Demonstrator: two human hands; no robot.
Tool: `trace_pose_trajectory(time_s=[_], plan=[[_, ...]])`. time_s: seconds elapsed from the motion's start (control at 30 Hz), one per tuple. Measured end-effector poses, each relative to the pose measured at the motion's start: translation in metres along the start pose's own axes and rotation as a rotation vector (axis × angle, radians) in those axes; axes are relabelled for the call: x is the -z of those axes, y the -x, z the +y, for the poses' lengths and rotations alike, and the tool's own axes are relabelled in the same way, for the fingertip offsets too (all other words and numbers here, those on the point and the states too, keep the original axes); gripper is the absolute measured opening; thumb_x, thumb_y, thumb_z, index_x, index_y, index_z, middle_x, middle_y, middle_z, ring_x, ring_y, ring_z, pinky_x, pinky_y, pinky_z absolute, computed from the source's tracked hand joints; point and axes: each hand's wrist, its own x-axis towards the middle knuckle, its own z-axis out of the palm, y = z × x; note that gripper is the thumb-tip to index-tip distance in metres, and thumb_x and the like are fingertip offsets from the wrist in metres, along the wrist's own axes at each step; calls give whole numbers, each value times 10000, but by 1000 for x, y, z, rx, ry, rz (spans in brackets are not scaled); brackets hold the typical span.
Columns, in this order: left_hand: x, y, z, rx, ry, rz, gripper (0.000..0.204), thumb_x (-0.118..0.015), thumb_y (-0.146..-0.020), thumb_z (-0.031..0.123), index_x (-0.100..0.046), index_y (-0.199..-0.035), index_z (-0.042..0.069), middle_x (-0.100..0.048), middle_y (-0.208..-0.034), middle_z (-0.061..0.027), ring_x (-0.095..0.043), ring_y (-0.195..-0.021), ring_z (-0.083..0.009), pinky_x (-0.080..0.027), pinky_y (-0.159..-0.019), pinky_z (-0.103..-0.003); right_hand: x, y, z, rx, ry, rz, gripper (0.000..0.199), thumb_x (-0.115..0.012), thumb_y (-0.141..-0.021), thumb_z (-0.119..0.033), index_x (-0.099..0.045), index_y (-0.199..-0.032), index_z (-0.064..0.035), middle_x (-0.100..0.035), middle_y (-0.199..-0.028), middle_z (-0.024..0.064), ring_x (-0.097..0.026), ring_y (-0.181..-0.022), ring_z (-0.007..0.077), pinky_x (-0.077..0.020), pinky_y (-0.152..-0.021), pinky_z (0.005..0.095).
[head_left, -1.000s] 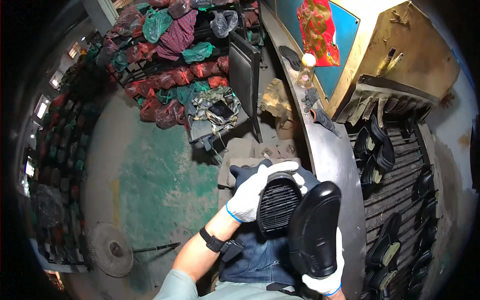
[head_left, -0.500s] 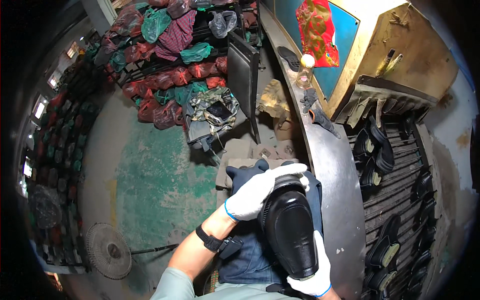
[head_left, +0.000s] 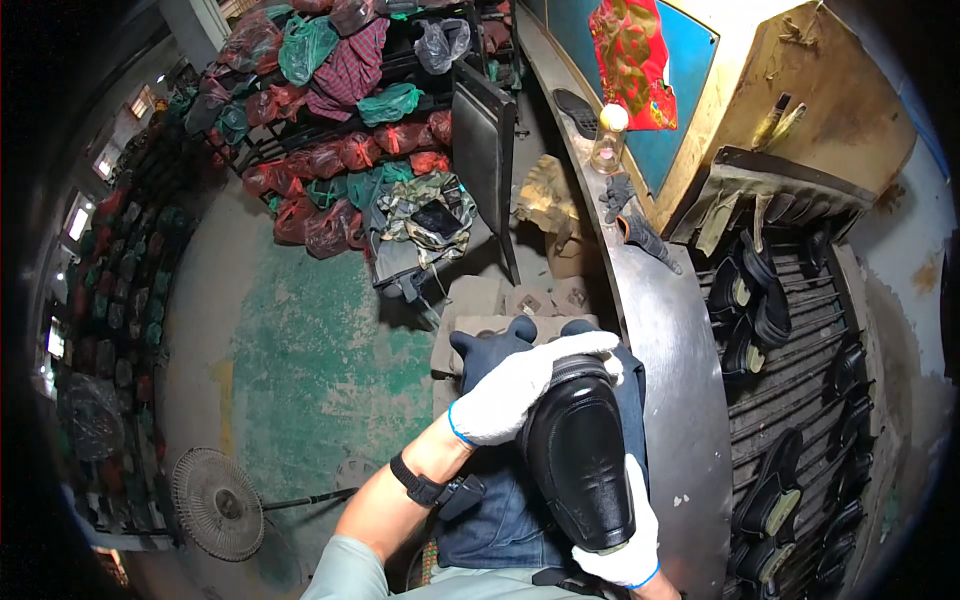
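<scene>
A glossy black leather shoe (head_left: pixel 580 450) lies lengthwise above my lap, gripped at both ends. My left hand (head_left: pixel 515 385), in a white knit glove with a blue cuff, wraps over the far end. At the near end, my right hand (head_left: pixel 632 545), gloved the same way, cups the shoe from below and along its right side. The shoe hides part of the right fingers and its own underside. A black strap with a small device (head_left: pixel 445 492) sits on my left wrist.
To the right runs a metal ledge (head_left: pixel 675 400) bearing a dark glove (head_left: pixel 645 240), a bottle (head_left: pixel 607 145) and a shoe sole (head_left: pixel 576 112). Beyond it, several black shoes (head_left: pixel 770 485) rest on a slatted rack (head_left: pixel 775 400). A fan (head_left: pixel 222 503) stands left; a chair (head_left: pixel 480 170) is ahead.
The shoe has tilted slightly in my hands, and the ribbed edge along its left side shows less. Both hands keep their hold, almost in place.
</scene>
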Motion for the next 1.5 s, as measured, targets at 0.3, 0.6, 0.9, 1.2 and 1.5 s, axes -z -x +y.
trace_pose_trajectory(time_s=[0.3, 0.6, 0.9, 1.2, 1.5], plan=[[-8, 12, 15, 22, -227, -1, 1104, -681, -974, 730, -378, -1679, -64, -488, -1691, -203, -457, -1573, -288, -308, -1327, -426, 6, -11, 32, 156, 179, -36, 1301, -1007, -618, -227, -325, -1679, 93, -589, -1573, 255, -596, -1450, 348, -439, -1241, 455], [-68, 4, 133, -2, -1255, -11, 932, -1029, -674, 363, -683, -1467, 17, -748, -1411, -161, -758, -1221, -296, -597, -1034, -394, 3, -102, -9, 637, 301, -117, 811, -863, -742, -175, -588, -1494, -40, -647, -1421, 241, -591, -1324, 494, -443, -1180, 556], [-129, 89, -44, -177, -1651, -827, 284, -570, -1027, 158, -732, -1196, -3, -648, -1118, -99, -568, -857, -308, -501, -782, -470, 21, -109, 34, -127, -914, -246, 997, -787, -921, -115, -254, -1756, -6, -571, -1241, -6, -507, -953, 69, -409, -784, 192], [-103, 183, -137, -87, -1892, -501, 720, -560, -936, 202, -499, -1641, 68, -409, -1774, -34, -426, -1593, -154, -411, -1246, -350, 26, -106, -75, -17, 40, -486, 435, -818, -992, -271, -776, -1334, -7, -800, -1221, 119, -742, -1075, 195, -589, -995, 361], [-111, 224, -168, 108, -1261, -139, 451, -485, -1064, 136, -640, -1475, 32, -648, -1499, -188, -629, -1394, -352, -484, -1221, -454, 25, -52, -61, 425, 430, -949, 451, -874, -911, -283, -805, -1328, -127, -577, -711, 57, -585, -624, 261, -476, -665, 413]])
